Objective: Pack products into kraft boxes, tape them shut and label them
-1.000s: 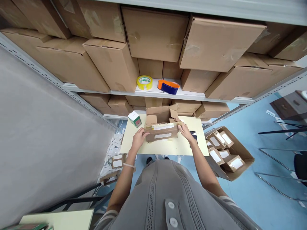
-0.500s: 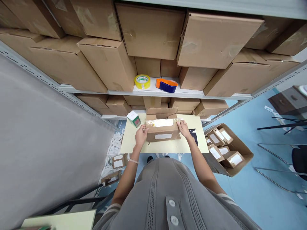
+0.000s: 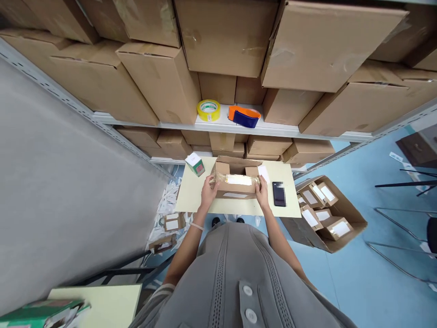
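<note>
A brown cardboard box (image 3: 235, 187) stands on the pale yellow table (image 3: 186, 200) in front of me, its back flap raised and part of the inside showing. Clear tape and a white label run along its front top edge, and a second white label is on its front face. My left hand (image 3: 208, 192) grips the box's left end, fingers bent round the taped corner. At the right end, my right hand (image 3: 262, 193) holds the opposite corner the same way. A white paper (image 3: 263, 173) lies by the box's right back corner.
A green and white carton (image 3: 195, 165) stands at the table's left and a black phone (image 3: 279, 194) lies at its right. Above are yellow tape (image 3: 208, 110) and an orange-blue band (image 3: 244, 116) on the shelf. A large carton (image 3: 355, 223) of labelled boxes sits right.
Both hands have shifted to the box's ends, and its front top edge has tipped down, showing more of the inside. The phone and white paper are now uncovered.
</note>
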The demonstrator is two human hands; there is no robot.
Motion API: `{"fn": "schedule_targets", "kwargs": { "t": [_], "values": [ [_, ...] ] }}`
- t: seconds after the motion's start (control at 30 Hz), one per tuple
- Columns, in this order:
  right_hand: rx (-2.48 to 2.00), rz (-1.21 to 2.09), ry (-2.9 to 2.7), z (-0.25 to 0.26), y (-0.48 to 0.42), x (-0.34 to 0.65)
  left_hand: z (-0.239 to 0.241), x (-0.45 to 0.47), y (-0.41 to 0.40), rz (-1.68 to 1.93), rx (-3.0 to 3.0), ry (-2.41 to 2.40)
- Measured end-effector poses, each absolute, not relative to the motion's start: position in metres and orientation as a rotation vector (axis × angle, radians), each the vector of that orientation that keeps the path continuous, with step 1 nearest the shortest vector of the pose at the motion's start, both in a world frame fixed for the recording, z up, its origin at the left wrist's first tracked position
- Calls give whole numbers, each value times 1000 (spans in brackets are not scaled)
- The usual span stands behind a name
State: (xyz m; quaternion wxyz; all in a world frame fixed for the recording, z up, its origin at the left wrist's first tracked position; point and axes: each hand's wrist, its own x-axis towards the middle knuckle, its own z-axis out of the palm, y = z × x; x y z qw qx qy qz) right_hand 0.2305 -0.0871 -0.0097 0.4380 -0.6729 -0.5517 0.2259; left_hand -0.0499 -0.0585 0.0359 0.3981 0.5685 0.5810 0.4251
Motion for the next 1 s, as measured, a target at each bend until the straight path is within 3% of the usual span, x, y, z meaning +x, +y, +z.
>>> {"fn": "schedule_targets", "kwargs": {
  "t": [0.33, 0.8, 1.0],
  "values": [
    [-1682, 914, -1291, -18, -87, 197, -1, -91, -61, 1031, 1354, 1610],
    [-1899, 871, -1329, -11, -110, 234, 22, -61, -72, 576, 1375, 1838],
    [-2290, 548, -1567, 21, -79, 231, 51, -56, -42, 331, 1761, 2044]
  ]
}}
